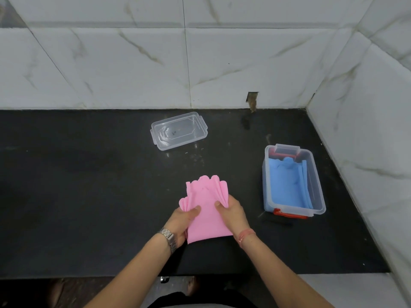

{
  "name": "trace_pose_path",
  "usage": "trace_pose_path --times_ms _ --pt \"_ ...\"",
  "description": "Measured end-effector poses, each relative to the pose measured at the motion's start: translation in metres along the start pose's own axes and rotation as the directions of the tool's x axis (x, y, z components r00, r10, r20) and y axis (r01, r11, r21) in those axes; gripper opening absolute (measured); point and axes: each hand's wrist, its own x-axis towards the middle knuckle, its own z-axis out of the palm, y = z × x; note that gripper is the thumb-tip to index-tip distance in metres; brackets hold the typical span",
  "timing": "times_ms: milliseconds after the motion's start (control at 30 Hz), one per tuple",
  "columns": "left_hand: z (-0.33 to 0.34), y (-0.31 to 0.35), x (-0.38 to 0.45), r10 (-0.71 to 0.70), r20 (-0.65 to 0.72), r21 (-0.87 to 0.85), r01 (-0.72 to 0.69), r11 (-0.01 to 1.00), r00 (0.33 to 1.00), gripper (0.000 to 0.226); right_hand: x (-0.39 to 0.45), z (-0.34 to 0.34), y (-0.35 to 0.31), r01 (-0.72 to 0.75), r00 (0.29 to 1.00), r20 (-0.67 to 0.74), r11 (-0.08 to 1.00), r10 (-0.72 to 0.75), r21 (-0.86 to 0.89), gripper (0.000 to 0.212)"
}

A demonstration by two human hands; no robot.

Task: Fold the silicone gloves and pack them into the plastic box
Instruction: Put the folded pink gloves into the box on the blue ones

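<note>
A pink silicone glove lies on the black counter, its fingers bunched at the far end. My left hand grips its left side, thumb on top. My right hand pinches its right edge, where the pink fingers fold over. To the right stands a clear plastic box with red latches. Inside it lies a folded blue silicone glove.
The box's clear lid lies upside down near the back wall. Marble tiles form the back wall and the right wall, which meet in a corner. The counter's front edge runs just below my forearms.
</note>
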Motion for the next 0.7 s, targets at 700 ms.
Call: trace_pose_path --times_ms 700 --pt "0.149 0.040 -0.021 0.470 0.187 0.453 -0.500 0.738 0.863 0.034 0.000 -0.143 -0.024 0.236 0.894 -0.359 0.963 -0.268 -0.132 0.021"
